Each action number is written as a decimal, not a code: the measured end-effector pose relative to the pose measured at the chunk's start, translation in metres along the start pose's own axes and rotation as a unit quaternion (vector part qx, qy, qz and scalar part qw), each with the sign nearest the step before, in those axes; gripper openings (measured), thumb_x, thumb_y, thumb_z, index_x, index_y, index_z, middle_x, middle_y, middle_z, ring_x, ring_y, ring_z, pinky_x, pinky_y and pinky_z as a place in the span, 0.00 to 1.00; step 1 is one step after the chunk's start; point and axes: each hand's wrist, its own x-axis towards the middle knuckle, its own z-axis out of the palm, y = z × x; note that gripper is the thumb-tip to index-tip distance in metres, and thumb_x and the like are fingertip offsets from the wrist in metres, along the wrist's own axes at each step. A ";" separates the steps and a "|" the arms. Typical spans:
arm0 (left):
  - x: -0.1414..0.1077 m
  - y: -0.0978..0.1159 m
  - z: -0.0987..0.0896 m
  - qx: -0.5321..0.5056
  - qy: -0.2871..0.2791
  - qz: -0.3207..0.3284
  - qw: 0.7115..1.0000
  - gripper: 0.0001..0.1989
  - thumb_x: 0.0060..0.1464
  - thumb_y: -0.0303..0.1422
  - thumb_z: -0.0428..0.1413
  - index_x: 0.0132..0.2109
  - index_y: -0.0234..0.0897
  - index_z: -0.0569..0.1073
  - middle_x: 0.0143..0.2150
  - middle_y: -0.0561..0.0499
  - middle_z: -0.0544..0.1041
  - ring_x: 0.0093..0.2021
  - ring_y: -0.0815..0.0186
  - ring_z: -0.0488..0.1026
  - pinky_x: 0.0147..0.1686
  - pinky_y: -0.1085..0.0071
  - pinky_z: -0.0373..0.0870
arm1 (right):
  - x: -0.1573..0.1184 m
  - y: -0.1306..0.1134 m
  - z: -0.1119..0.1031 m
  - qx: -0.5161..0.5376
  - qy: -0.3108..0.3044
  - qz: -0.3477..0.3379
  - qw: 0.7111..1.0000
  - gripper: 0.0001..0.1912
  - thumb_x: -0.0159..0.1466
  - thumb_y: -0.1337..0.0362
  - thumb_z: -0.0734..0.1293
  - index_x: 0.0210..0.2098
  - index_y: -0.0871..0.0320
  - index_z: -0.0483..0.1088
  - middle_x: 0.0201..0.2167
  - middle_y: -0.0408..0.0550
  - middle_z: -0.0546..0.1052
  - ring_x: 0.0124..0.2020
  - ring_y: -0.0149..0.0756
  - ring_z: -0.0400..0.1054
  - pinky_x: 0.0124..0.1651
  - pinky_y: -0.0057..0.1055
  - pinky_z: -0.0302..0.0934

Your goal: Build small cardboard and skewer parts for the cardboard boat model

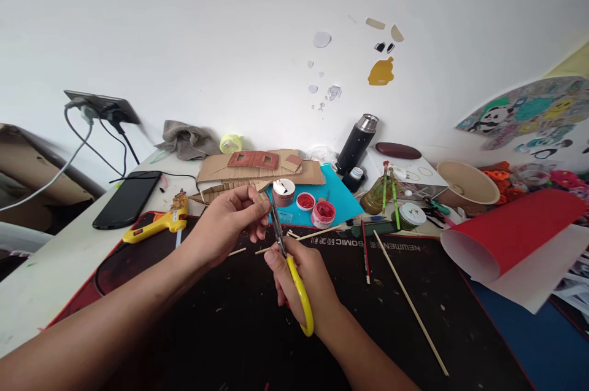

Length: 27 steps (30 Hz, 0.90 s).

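My left hand (230, 219) pinches a small piece of brown cardboard (261, 198) between thumb and fingers. Yellow-handled scissors (299, 293) are gripped in my right hand (306, 274), their blades pointing up beside the cardboard's right edge. Whether the blades touch the piece I cannot tell. Both hands are above a black desk mat (221, 329). Just beyond them stand a jar with a white top (283, 189) and an open pot of red paint (323, 213), its red-smeared lid (305, 201) beside it. Thin wooden sticks (317, 233) lie behind my right hand.
On the left are a yellow glue gun (161, 222) and a black phone (126, 197). Cardboard sheets (211, 167) with a painted red-brown piece (253, 159) lie at the back. A black thermos (356, 145) leans near the wall. Rolled red paper (524, 231), a pencil (365, 253) and a long stick (409, 302) are to the right.
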 end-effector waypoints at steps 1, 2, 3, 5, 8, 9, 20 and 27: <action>0.000 0.000 0.000 -0.002 -0.002 -0.002 1.000 0.22 0.46 0.39 0.76 0.30 0.37 0.71 0.23 0.56 0.77 0.20 0.72 0.73 0.19 0.79 0.68 | 0.000 0.000 0.000 -0.003 0.000 -0.002 1.000 0.23 0.74 0.40 0.65 0.38 0.54 0.69 0.17 0.35 0.67 0.14 0.28 0.64 0.19 0.23 0.56; 0.000 -0.001 0.000 -0.005 -0.004 -0.004 1.000 0.22 0.46 0.39 0.76 0.30 0.37 0.71 0.23 0.56 0.77 0.20 0.71 0.73 0.19 0.79 0.69 | 0.000 -0.001 0.000 -0.005 -0.001 -0.005 1.000 0.23 0.74 0.40 0.65 0.38 0.54 0.69 0.17 0.35 0.67 0.13 0.28 0.64 0.19 0.23 0.56; 0.000 -0.001 0.001 -0.009 -0.006 -0.007 1.000 0.22 0.46 0.39 0.76 0.30 0.37 0.71 0.23 0.56 0.77 0.20 0.71 0.73 0.19 0.79 0.69 | 0.000 -0.001 0.000 -0.007 -0.002 -0.006 1.000 0.23 0.74 0.40 0.65 0.38 0.54 0.69 0.17 0.35 0.66 0.13 0.28 0.64 0.19 0.23 0.56; -0.001 -0.001 0.001 -0.021 -0.007 -0.017 1.000 0.22 0.47 0.40 0.76 0.30 0.37 0.71 0.23 0.56 0.77 0.19 0.71 0.73 0.18 0.79 0.68 | 0.000 -0.002 0.000 -0.001 -0.004 -0.002 1.000 0.23 0.74 0.40 0.64 0.38 0.54 0.69 0.17 0.35 0.67 0.13 0.28 0.64 0.18 0.22 0.56; -0.001 0.000 0.001 -0.035 -0.010 -0.034 0.999 0.23 0.47 0.43 0.76 0.30 0.36 0.71 0.23 0.56 0.77 0.19 0.72 0.72 0.18 0.79 0.68 | -0.001 -0.004 0.000 0.008 -0.005 0.008 1.000 0.23 0.74 0.41 0.65 0.38 0.54 0.69 0.18 0.35 0.67 0.14 0.28 0.64 0.18 0.22 0.57; -0.001 0.000 0.001 -0.036 -0.010 -0.037 0.999 0.23 0.47 0.43 0.77 0.30 0.36 0.71 0.23 0.56 0.78 0.18 0.73 0.72 0.18 0.79 0.68 | -0.001 -0.005 0.000 0.009 -0.005 0.009 1.000 0.22 0.74 0.41 0.65 0.38 0.54 0.69 0.18 0.35 0.67 0.14 0.28 0.64 0.18 0.22 0.57; 0.000 -0.003 0.000 -0.025 -0.011 -0.028 0.999 0.23 0.48 0.43 0.76 0.30 0.36 0.71 0.24 0.55 0.77 0.20 0.71 0.74 0.20 0.78 0.69 | -0.002 -0.007 0.001 0.009 -0.004 0.013 1.000 0.25 0.74 0.38 0.63 0.37 0.54 0.69 0.16 0.34 0.66 0.12 0.28 0.62 0.17 0.23 0.53; 0.000 -0.003 0.001 -0.019 -0.006 -0.029 0.999 0.22 0.46 0.40 0.76 0.30 0.37 0.70 0.24 0.55 0.76 0.21 0.70 0.73 0.20 0.77 0.68 | -0.001 -0.007 0.001 0.015 -0.001 0.024 1.000 0.25 0.74 0.38 0.63 0.37 0.54 0.69 0.15 0.35 0.66 0.12 0.28 0.61 0.16 0.24 0.53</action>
